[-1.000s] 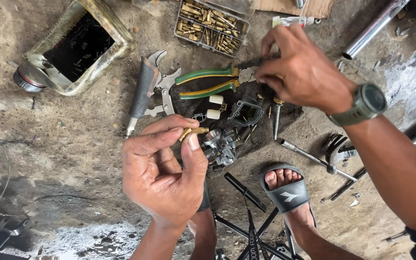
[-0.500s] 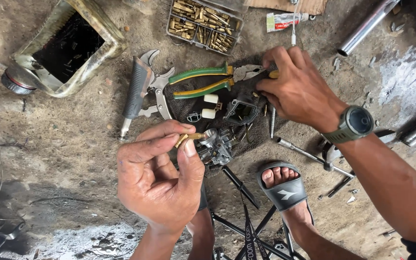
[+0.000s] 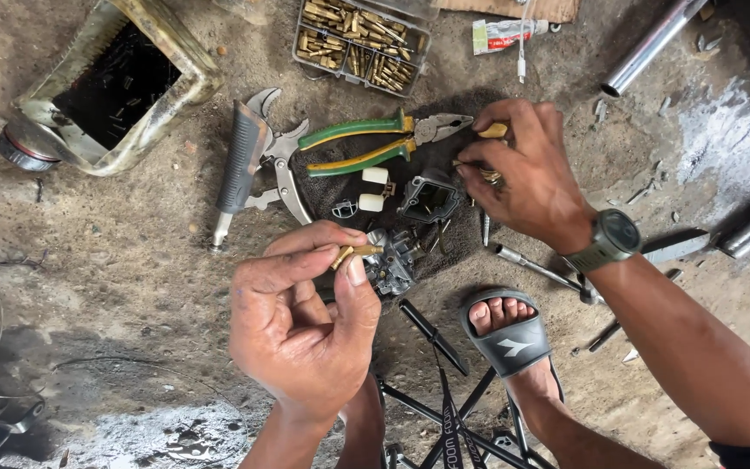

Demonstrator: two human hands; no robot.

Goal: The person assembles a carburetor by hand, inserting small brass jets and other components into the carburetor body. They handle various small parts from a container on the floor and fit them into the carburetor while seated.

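brass jet [image 3: 345, 254]: small, slim brass piece, dull gold, lying roughly level; pinched at the tips of the left hand, above the dirt floor just beside the carburetor body
left hand [image 3: 305, 317]: palm toward camera, thumb and forefinger closed on the jet, other fingers curled in
right hand [image 3: 523, 178]: knuckles up, fingers bunched tight on small brass bits and a yellow-tipped tool, over the dark rag; green watch on the wrist
carburetor body [image 3: 390, 260]: grey cast metal, lumpy, partly hidden behind the left thumb
float bowl [image 3: 428, 199]: squarish grey metal cup, open side up
pliers [image 3: 375, 143]: green and yellow handles, steel nose touching the right fingers
locking pliers [image 3: 253, 161]: bare steel, dark grip
parts box [image 3: 359, 35]: clear plastic, full of brass fittings
cut jerrycan [image 3: 110, 82]: grimy, dark liquid inside
sandalled foot [image 3: 505, 334]: grey slide, near the right forearm
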